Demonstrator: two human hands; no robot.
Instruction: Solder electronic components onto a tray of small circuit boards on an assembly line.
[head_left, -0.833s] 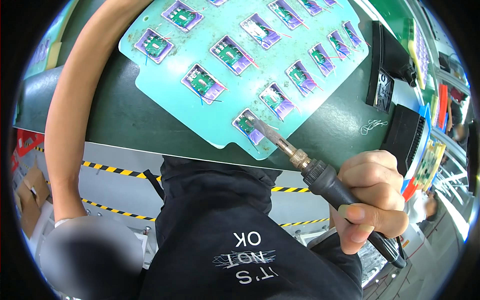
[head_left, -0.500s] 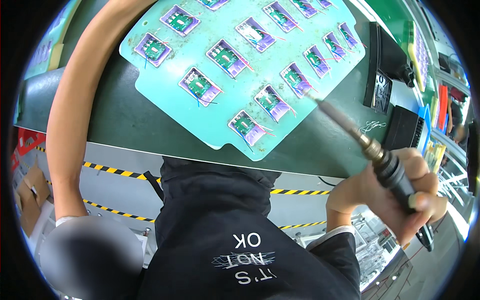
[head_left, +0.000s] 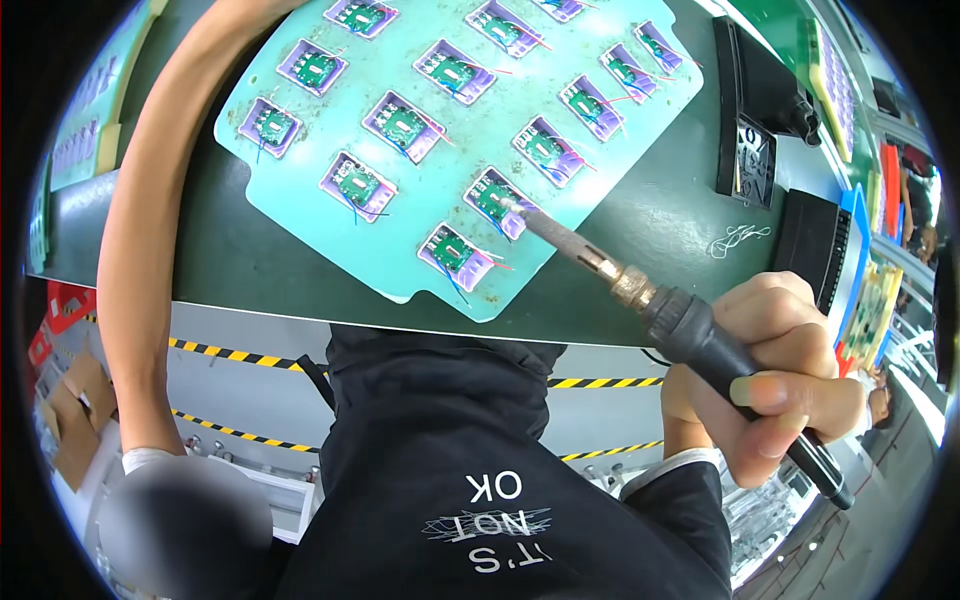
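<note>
My right hand [head_left: 785, 375] is wrapped round the black handle of a soldering iron [head_left: 690, 325], which points up and to the left. Its tip is over a small green circuit board [head_left: 490, 195] in a purple case; whether it touches cannot be made out. That case sits in a pocket of a turquoise tray [head_left: 300, 215] holding several more such boards, each with thin red and blue or dark wires. My left forearm [head_left: 150, 230] reaches up along the tray's left side, and the hand itself is cut off beyond the upper edge.
The tray lies on a dark green table [head_left: 640, 240]. At the right are a black stand [head_left: 745, 155], a tangle of thin white wire [head_left: 738, 240] and a black box [head_left: 807, 250]. Another tray with purple parts [head_left: 90, 115] is at the far left.
The soldering iron has moved left, from one circuit board to a neighbouring one nearer me. The tray and table things appear slightly farther left and up as the view shifted.
</note>
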